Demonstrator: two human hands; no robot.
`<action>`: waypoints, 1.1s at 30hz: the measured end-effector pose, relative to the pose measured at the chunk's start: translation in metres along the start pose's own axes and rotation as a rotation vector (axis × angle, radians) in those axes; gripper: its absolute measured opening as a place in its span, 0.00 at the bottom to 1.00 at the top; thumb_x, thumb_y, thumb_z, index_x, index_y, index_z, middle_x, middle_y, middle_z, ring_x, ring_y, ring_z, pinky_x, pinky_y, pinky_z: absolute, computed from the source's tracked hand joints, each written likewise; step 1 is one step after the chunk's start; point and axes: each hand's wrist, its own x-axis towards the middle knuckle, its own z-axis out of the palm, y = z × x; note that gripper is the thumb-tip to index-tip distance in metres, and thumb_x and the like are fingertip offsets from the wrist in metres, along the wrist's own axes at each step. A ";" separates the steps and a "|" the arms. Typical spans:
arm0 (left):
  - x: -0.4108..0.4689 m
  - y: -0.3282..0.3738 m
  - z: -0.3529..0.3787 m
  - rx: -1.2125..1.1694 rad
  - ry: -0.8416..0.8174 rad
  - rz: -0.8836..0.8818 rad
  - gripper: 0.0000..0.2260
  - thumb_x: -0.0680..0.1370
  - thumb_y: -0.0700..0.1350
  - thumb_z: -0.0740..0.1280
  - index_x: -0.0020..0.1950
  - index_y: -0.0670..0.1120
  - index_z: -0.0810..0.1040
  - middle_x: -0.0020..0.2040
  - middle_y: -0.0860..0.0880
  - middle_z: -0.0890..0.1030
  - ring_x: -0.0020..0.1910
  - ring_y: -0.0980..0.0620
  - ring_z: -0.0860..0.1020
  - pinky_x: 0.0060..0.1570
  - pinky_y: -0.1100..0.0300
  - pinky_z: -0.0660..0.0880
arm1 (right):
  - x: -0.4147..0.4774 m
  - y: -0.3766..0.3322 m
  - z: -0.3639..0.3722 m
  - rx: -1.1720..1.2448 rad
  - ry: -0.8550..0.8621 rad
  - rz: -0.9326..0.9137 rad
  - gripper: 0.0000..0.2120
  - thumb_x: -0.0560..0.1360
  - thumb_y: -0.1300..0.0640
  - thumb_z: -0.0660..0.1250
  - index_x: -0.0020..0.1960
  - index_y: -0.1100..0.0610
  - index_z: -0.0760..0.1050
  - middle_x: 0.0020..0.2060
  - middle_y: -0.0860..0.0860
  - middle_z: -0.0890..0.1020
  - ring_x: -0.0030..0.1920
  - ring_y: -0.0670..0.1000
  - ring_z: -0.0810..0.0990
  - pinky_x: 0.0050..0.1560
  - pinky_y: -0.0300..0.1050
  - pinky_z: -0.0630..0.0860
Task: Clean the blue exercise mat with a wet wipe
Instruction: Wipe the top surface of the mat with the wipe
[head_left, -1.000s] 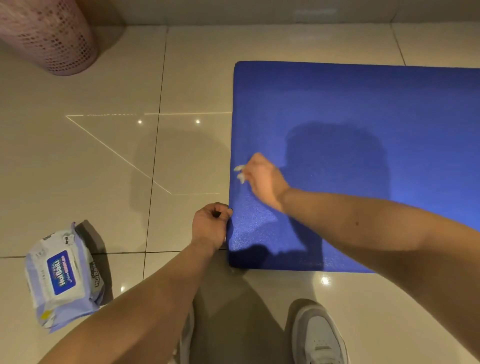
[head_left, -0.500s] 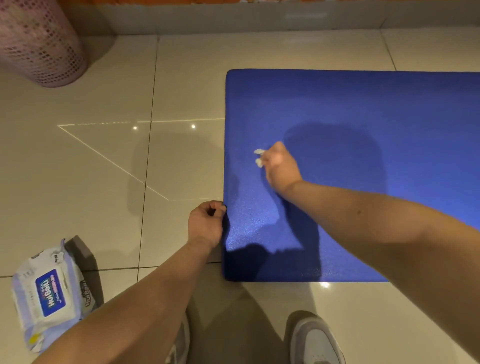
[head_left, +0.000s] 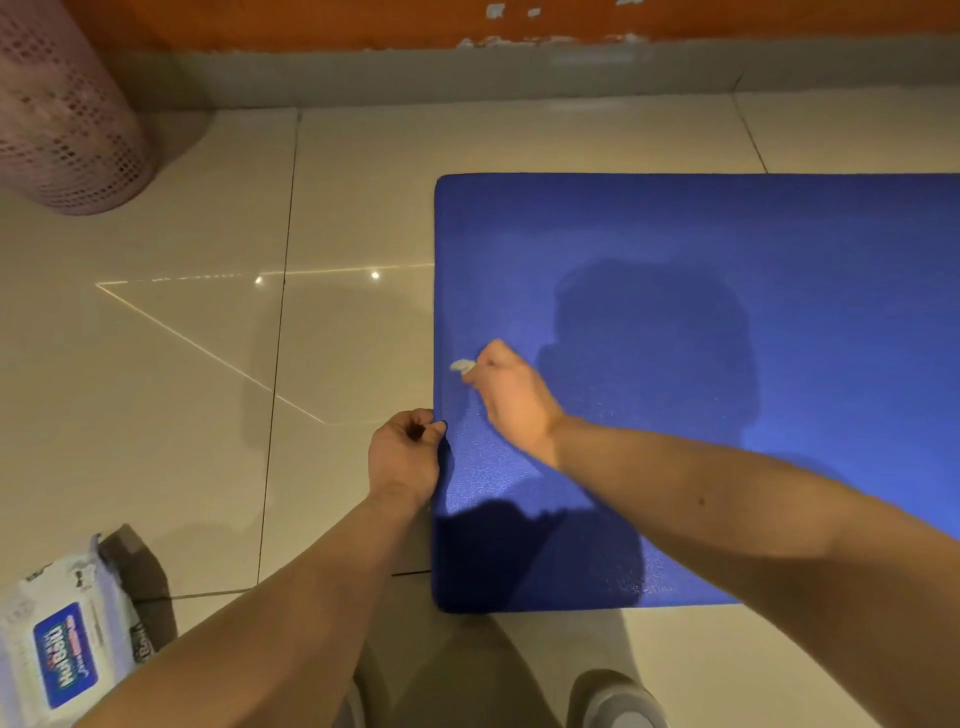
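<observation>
L hand (head_left: 402, 454) pinches mat (head_left: 675, 234) edge so it won't slide; R hand (head_left: 511, 395) fingers curled round wipe (head_left: 461, 366), which pokes out past my knuckles, scrubbing.

1 blue mat (head_left: 675, 234), 1 wet wipe (head_left: 461, 366), 2 hands (head_left: 402, 457) (head_left: 511, 395), 1 wipes pack (head_left: 62, 654), 1 pink basket (head_left: 62, 114)
</observation>
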 end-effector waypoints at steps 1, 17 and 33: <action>0.001 0.001 0.001 -0.007 0.005 -0.004 0.02 0.78 0.40 0.71 0.46 0.46 0.80 0.42 0.50 0.84 0.40 0.50 0.80 0.53 0.52 0.79 | 0.008 0.008 -0.015 -0.078 0.059 -0.004 0.06 0.75 0.57 0.60 0.39 0.52 0.66 0.52 0.46 0.84 0.45 0.49 0.79 0.34 0.43 0.63; 0.022 0.008 0.005 0.048 0.035 0.039 0.02 0.78 0.41 0.72 0.47 0.43 0.82 0.41 0.51 0.83 0.38 0.54 0.78 0.44 0.66 0.73 | 0.041 -0.019 0.006 -0.079 -0.044 -0.005 0.15 0.79 0.65 0.60 0.43 0.46 0.66 0.55 0.58 0.78 0.47 0.52 0.70 0.47 0.45 0.65; 0.051 0.032 0.013 -0.035 0.013 0.006 0.02 0.78 0.42 0.71 0.47 0.46 0.83 0.43 0.50 0.85 0.40 0.51 0.81 0.49 0.55 0.80 | 0.088 -0.002 -0.008 0.045 0.107 0.142 0.10 0.74 0.62 0.63 0.39 0.51 0.65 0.50 0.50 0.83 0.51 0.41 0.81 0.36 0.40 0.64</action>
